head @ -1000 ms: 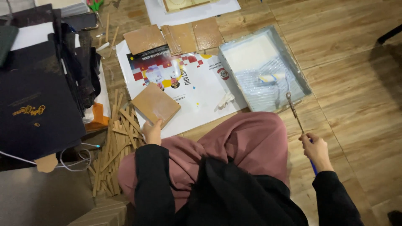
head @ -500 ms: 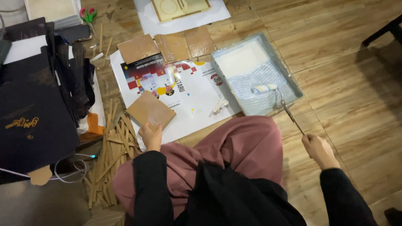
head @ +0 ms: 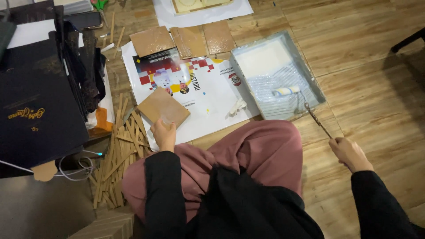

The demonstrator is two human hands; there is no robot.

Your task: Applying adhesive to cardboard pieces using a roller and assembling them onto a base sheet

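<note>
Brown cardboard square (head: 163, 107) lies on the printed poster (head: 208, 95), pinned by the left hand (head: 164, 135), while the right hand (head: 349, 152) clasps the small roller (head: 287, 90) in the paint tray (head: 310, 66), probably loading glue to roll on next.

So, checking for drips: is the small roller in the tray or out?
In: the roller lies on the tray ramp, its handle gripped by the right hand.

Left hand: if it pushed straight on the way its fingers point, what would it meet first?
The left hand already grips the near edge of the brown square board. Beyond that, the line runs over the printed poster sheet, probably toward the three brown panels.
</note>
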